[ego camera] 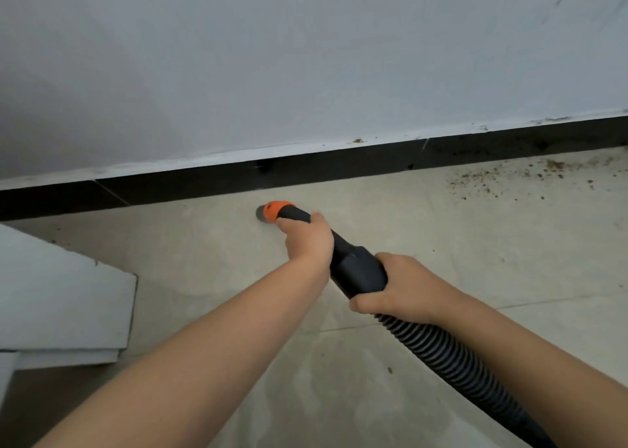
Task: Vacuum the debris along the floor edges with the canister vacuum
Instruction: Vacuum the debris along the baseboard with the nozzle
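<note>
Firmly, the fingers of the left hand (307, 240) are wrapped round the black vacuum nozzle (295, 213) just behind its orange collar (277, 208), while the fingers of the right hand (396, 287) are curled under and round the thicker black handle section (356, 270), at the point where the ribbed hose (441, 349) joins it. The nozzle is held tilted down toward the black skirting (306, 168), its grey tip (261, 213) lying just short of that skirting and close over the pale tiled floor (204, 243); whether the tip touches the floor cannot be told. The hose is led back from the handle, away from the skirting, toward the lower right edge of the view. Brown debris (509, 179) is scattered on the floor along the foot of the skirting, well to the right of the nozzle tip. Above the skirting a white wall (306, 56) is seen, marked with a few small brown spots at its lower edge. Away from the skirting, at the left, the corner of a white panel (68, 298) is seen over the floor.
</note>
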Demonstrator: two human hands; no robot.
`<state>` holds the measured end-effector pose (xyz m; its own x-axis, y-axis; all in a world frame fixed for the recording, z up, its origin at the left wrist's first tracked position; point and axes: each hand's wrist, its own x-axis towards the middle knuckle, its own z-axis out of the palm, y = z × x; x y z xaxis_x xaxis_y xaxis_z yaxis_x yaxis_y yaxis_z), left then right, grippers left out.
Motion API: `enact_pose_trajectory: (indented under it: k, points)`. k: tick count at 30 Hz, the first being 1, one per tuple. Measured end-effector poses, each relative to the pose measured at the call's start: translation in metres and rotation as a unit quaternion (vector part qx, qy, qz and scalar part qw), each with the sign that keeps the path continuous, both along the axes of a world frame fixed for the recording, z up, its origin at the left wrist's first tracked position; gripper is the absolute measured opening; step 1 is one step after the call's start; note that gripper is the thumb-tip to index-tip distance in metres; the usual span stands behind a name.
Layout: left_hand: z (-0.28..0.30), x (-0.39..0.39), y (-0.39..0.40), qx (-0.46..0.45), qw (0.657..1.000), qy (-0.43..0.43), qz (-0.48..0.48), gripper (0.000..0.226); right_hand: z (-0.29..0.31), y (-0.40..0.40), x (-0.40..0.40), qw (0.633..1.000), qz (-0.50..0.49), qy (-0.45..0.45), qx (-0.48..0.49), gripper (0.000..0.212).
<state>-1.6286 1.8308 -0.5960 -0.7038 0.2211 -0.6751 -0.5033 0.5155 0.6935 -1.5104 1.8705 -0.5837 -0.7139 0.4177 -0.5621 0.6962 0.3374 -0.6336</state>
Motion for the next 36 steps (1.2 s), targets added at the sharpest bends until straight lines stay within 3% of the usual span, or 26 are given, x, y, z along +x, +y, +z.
enact_pose_trajectory:
  k: [5,10,15,20,25,36]
  points:
    - [-0.005,0.010,-0.009,0.031,0.999,-0.032,0.018,0.066,0.014,0.001,0.013,0.998,0.042,-0.035,0.034,0.032]
    - [0.000,0.049,0.039,0.082,0.989,-0.116,-0.034,0.063,0.047,0.031,0.052,0.990,0.011,-0.097,0.099,0.033]
    - [0.010,0.100,0.089,0.091,0.974,-0.203,-0.051,0.055,0.070,0.077,0.099,0.983,-0.006,-0.151,0.100,0.033]
    - [0.012,0.120,0.134,0.087,0.977,-0.164,-0.104,0.042,0.058,0.115,0.127,0.987,-0.055,-0.117,0.100,0.032]
    - [0.007,0.125,0.160,0.063,0.984,-0.104,-0.129,0.045,0.036,0.138,0.135,0.993,-0.070,-0.067,0.072,0.032]
    - [0.006,0.163,0.174,0.076,0.973,-0.137,-0.169,0.049,0.035,0.160,0.177,0.991,-0.054,-0.107,0.055,0.035]
